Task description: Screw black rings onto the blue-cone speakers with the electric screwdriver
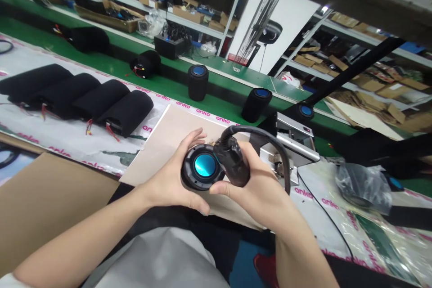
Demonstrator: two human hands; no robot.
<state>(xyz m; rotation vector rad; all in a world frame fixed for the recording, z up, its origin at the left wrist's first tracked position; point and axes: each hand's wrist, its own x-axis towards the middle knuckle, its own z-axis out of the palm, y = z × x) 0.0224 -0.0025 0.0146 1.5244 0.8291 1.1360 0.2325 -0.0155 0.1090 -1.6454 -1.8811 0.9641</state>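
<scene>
A round black speaker with a shiny blue disc (204,165) on its upturned end is at the centre, over a beige board (162,144). My left hand (172,180) wraps round its left side, fingers behind and thumb in front. In my right hand (258,180) is a dark handheld power tool (232,162), its thick cable arching to the right. The tool's lower end is hidden, and its upper body leans beside the speaker's right edge. My right thumb lies by the speaker's front right rim.
Several black fabric-covered cylinders (126,112) with red wires lie at left. Upright speakers (198,83) stand on the green belt (175,83) beyond. A metal machine (297,137) is at right, near a clear plastic bag (364,184). Shelves with boxes line the back.
</scene>
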